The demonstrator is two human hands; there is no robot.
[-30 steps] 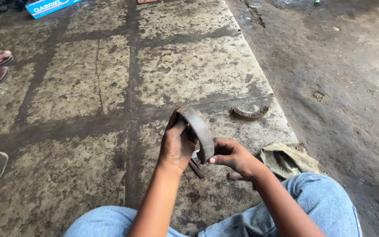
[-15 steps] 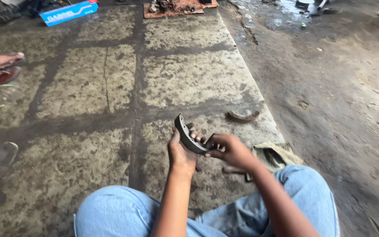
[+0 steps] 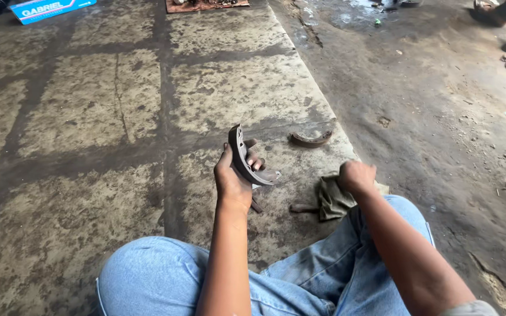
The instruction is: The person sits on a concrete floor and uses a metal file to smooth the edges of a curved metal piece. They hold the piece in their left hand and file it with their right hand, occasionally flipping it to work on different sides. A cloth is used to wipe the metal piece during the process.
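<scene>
A single head-worn camera looks steeply down and forward from a seated person's eye level. At the bottom edge it takes in the knees (image 3: 147, 275) in blue jeans, very near the lens. Both forearms run up from there into mid-frame, ending in the left hand (image 3: 233, 175) and right hand (image 3: 356, 177), close enough to show fingers. Beyond them the stained floor (image 3: 89, 117) stretches away to the top edge, where a blue box (image 3: 51, 9) lies far off. No second view shares the scene.
</scene>
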